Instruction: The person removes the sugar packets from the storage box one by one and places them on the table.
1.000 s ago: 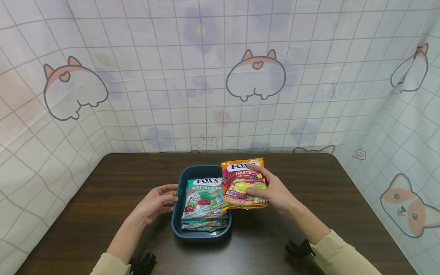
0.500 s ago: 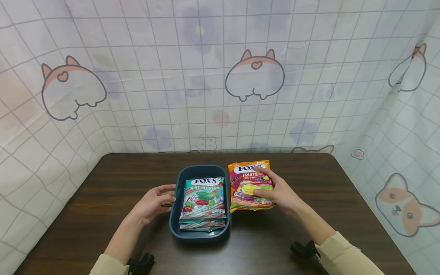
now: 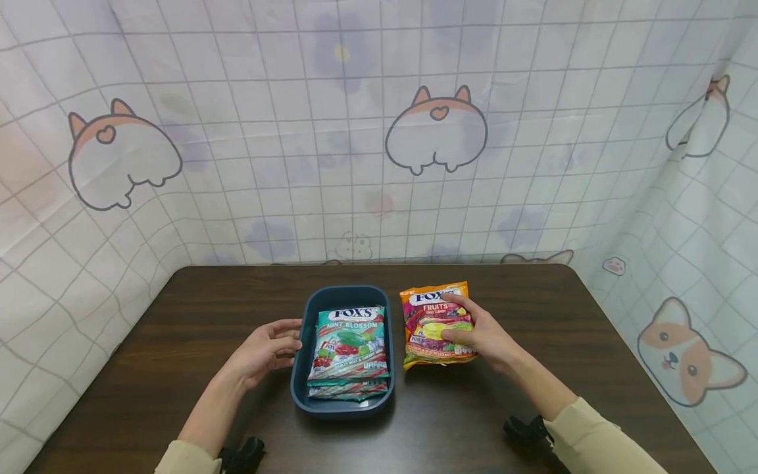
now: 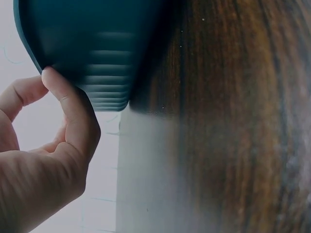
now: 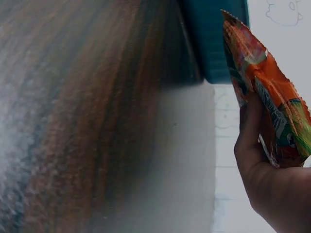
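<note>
A dark blue plastic bin (image 3: pixel 343 413) stands on the table, with ribs on its side wall in the left wrist view. My left hand (image 3: pixel 266 349) pinches its left rim between thumb and finger, as the left wrist view (image 4: pixel 60 141) makes plain. Inside the bin lies a stack of green Fox's Mint Blossom candy bags (image 3: pixel 349 345). To the right of it, my right hand (image 3: pixel 485 336) grips an orange and purple Fox's Fruits candy bag (image 3: pixel 429 326). In the right wrist view this candy bag (image 5: pixel 277 104) is tilted and looks lifted off the table; its far side is hidden.
The dark wood table (image 3: pixel 379 447) has its back edge against a white grid curtain (image 3: pixel 355 145) printed with corgis. This curtain also closes off the left and right sides. Black straps (image 3: pixel 243 455) sit on both wrists.
My right hand has carried the fruit candy bag rightward and slightly down, from over the bin's right rim to beside the bin. The left hand keeps its place on the rim.
</note>
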The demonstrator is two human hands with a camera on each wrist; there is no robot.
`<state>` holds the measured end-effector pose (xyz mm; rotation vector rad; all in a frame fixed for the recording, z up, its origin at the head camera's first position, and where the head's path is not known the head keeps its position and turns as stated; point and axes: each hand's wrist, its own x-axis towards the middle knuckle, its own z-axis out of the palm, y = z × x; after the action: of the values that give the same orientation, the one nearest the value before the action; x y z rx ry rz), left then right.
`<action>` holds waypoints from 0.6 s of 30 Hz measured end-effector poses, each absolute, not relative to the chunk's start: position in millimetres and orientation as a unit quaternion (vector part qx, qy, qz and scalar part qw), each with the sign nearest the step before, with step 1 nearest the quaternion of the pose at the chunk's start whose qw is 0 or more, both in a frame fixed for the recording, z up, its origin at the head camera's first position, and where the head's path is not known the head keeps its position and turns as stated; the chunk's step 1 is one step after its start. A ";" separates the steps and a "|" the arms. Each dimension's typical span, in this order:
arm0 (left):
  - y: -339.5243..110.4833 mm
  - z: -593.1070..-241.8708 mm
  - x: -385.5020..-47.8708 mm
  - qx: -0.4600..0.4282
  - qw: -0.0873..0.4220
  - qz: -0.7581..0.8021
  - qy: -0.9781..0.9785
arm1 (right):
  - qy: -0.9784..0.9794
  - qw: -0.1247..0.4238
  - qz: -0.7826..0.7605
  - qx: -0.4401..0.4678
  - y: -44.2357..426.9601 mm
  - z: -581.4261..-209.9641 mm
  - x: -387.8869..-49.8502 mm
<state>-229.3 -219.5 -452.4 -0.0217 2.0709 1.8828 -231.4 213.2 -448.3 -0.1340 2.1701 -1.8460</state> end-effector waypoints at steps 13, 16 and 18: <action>-221.7 -453.5 -229.7 -0.005 0.177 0.671 0.720 | 0.766 0.146 -0.626 0.001 204.5 -462.9 -241.6; -222.5 -454.4 -229.6 -0.001 0.176 0.672 0.719 | 0.764 0.152 -0.627 -0.006 202.3 -465.1 -243.3; -222.9 -455.2 -229.7 0.003 0.177 0.674 0.717 | 0.765 0.154 -0.626 -0.012 201.5 -465.9 -244.4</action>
<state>-229.7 -222.9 -455.2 0.0072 2.0300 1.9079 -244.4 201.5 -465.9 -0.0344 2.1921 -1.7930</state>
